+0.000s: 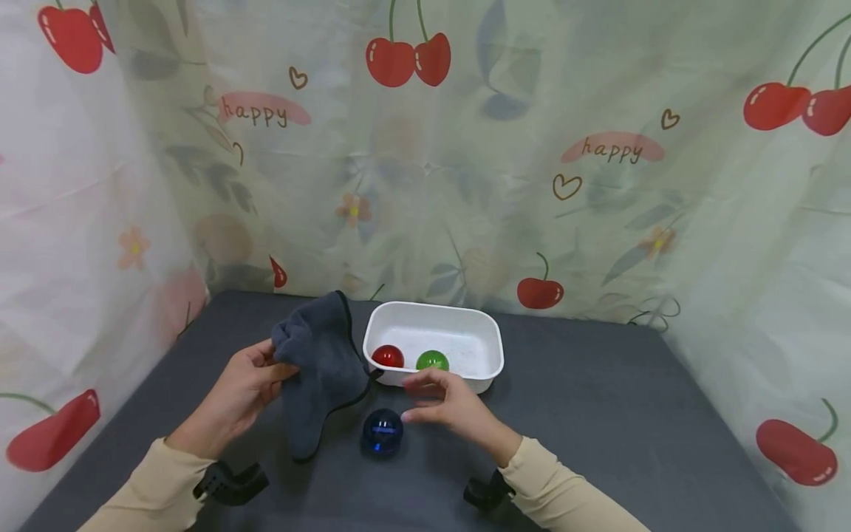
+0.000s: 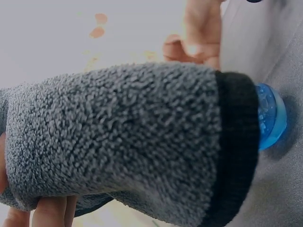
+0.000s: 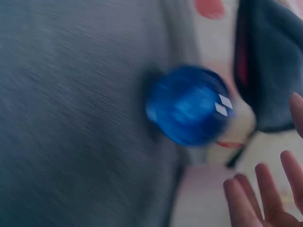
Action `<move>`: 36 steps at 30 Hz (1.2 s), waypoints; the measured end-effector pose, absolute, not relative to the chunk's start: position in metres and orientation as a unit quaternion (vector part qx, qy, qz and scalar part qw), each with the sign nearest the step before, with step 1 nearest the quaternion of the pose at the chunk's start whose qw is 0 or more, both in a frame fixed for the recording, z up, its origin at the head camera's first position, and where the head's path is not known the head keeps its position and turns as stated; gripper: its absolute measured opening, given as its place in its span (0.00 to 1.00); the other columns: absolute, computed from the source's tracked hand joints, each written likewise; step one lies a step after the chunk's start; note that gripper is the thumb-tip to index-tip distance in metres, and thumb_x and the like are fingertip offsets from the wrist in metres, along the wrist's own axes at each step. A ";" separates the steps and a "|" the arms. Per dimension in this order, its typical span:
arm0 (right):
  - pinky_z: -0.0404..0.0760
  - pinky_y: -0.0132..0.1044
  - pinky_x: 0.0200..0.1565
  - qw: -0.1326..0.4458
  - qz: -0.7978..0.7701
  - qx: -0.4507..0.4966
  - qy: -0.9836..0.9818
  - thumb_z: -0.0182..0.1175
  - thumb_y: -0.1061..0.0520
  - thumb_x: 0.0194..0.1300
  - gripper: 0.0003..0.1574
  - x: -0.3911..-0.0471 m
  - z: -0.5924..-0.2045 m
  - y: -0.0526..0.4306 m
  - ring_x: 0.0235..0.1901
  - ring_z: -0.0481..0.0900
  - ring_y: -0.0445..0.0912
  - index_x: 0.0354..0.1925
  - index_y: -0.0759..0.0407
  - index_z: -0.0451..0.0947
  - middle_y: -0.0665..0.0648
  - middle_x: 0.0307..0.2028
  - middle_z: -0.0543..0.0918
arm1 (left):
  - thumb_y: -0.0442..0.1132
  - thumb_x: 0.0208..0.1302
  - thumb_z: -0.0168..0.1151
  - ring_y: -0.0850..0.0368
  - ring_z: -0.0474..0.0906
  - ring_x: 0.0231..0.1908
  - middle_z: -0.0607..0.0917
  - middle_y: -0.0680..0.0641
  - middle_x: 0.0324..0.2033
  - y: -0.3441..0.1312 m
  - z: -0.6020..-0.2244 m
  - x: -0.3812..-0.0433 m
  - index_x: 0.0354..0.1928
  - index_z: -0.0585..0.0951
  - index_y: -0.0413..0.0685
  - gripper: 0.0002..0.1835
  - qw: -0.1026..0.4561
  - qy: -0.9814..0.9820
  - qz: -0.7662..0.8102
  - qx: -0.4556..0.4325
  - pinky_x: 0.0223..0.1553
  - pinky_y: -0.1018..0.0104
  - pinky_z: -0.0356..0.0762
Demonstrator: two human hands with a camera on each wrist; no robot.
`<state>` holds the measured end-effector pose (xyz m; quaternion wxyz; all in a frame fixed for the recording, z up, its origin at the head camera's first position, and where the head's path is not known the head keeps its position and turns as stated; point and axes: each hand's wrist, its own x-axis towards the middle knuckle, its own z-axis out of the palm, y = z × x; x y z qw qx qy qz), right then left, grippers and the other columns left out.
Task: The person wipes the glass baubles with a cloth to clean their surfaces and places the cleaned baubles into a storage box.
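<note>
My left hand (image 1: 236, 395) pinches a dark grey fleecy cloth (image 1: 322, 362) with black edging, holding it up so that it drapes down. In the left wrist view, the cloth (image 2: 123, 137) fills much of the picture and hides part of a clear blue ball. That blue ball (image 1: 383, 431) sits on the dark tabletop between the hands. My right hand (image 1: 455, 406) is just right of the ball, fingers spread and slightly bent, with nothing in its grasp. In the right wrist view, a gap shows between the fingers (image 3: 267, 189) and the blue ball (image 3: 189, 105).
A white rectangular tub (image 1: 479, 343) stands behind the hands, a red ball (image 1: 388, 356) and a green ball (image 1: 433, 360) inside near its front wall. The dark grey table (image 1: 598, 428) ends at patterned curtains (image 1: 425, 185) at the back and on both sides.
</note>
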<state>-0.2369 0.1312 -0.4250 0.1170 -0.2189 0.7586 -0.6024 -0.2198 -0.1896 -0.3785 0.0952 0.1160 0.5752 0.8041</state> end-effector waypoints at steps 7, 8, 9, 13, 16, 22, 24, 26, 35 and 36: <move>0.78 0.48 0.55 0.160 -0.582 -0.214 0.768 0.74 0.65 0.49 0.37 -0.235 -0.448 0.115 0.57 0.76 0.60 0.58 0.68 0.74 0.68 0.59 0.76 | 0.24 0.65 0.56 0.63 0.83 0.39 0.84 0.55 0.44 -0.190 -0.379 -0.219 0.47 0.81 0.58 0.19 0.097 0.571 0.806 0.118 0.39 0.71 0.82; 0.79 0.47 0.55 0.162 -0.577 -0.214 0.771 0.74 0.66 0.48 0.38 -0.236 -0.450 0.113 0.57 0.76 0.58 0.58 0.68 0.74 0.67 0.59 0.76 | 0.24 0.65 0.56 0.63 0.83 0.39 0.84 0.55 0.44 -0.190 -0.379 -0.219 0.48 0.81 0.59 0.19 0.097 0.571 0.806 0.118 0.39 0.71 0.82; 0.79 0.46 0.54 0.166 -0.574 -0.214 0.773 0.75 0.66 0.48 0.38 -0.236 -0.453 0.111 0.56 0.77 0.57 0.58 0.67 0.74 0.66 0.59 0.76 | 0.24 0.65 0.56 0.63 0.83 0.39 0.84 0.55 0.44 -0.190 -0.379 -0.220 0.48 0.81 0.59 0.19 0.098 0.572 0.806 0.118 0.39 0.71 0.82; 0.80 0.44 0.53 0.173 -0.566 -0.209 0.779 0.75 0.68 0.45 0.40 -0.237 -0.459 0.107 0.54 0.79 0.54 0.58 0.65 0.74 0.63 0.57 0.78 | 0.25 0.65 0.57 0.63 0.83 0.38 0.84 0.55 0.43 -0.189 -0.378 -0.219 0.48 0.81 0.59 0.19 0.100 0.574 0.804 0.116 0.39 0.71 0.82; 0.80 0.43 0.53 0.182 -0.563 -0.206 0.779 0.75 0.68 0.45 0.40 -0.237 -0.460 0.104 0.53 0.79 0.53 0.59 0.63 0.74 0.61 0.56 0.78 | 0.25 0.65 0.57 0.63 0.82 0.38 0.84 0.55 0.43 -0.188 -0.378 -0.219 0.47 0.81 0.59 0.18 0.102 0.571 0.806 0.116 0.39 0.71 0.82; 0.82 0.37 0.48 0.180 -0.526 -0.209 0.805 0.76 0.64 0.46 0.37 -0.237 -0.461 0.100 0.45 0.82 0.46 0.56 0.59 0.77 0.55 0.50 0.82 | 0.26 0.65 0.58 0.63 0.83 0.39 0.84 0.54 0.43 -0.189 -0.378 -0.217 0.47 0.81 0.59 0.18 0.104 0.567 0.809 0.113 0.40 0.71 0.82; 0.81 0.34 0.46 0.173 -0.512 -0.209 0.815 0.77 0.62 0.45 0.35 -0.238 -0.461 0.100 0.43 0.83 0.44 0.54 0.57 0.79 0.54 0.48 0.82 | 0.26 0.65 0.58 0.64 0.83 0.39 0.84 0.55 0.44 -0.189 -0.378 -0.217 0.47 0.81 0.59 0.18 0.102 0.569 0.808 0.111 0.40 0.72 0.82; 0.82 0.33 0.44 0.167 -0.509 -0.206 0.819 0.78 0.61 0.44 0.34 -0.237 -0.461 0.101 0.42 0.83 0.43 0.53 0.56 0.80 0.53 0.47 0.83 | 0.26 0.65 0.58 0.64 0.83 0.39 0.84 0.55 0.44 -0.190 -0.379 -0.217 0.47 0.81 0.59 0.18 0.103 0.570 0.808 0.108 0.40 0.71 0.82; 0.81 0.37 0.46 0.119 -0.552 -0.192 0.803 0.77 0.62 0.45 0.35 -0.222 -0.429 0.124 0.45 0.81 0.49 0.54 0.58 0.79 0.58 0.52 0.81 | 0.26 0.64 0.58 0.63 0.82 0.40 0.84 0.56 0.43 -0.184 -0.381 -0.218 0.50 0.79 0.57 0.19 0.102 0.594 0.792 0.102 0.41 0.70 0.82; 0.81 0.38 0.46 0.116 -0.562 -0.188 0.797 0.77 0.61 0.45 0.36 -0.220 -0.422 0.128 0.45 0.80 0.50 0.55 0.59 0.79 0.59 0.53 0.81 | 0.26 0.64 0.58 0.63 0.82 0.40 0.84 0.56 0.43 -0.183 -0.381 -0.219 0.52 0.78 0.56 0.19 0.102 0.597 0.790 0.101 0.41 0.70 0.82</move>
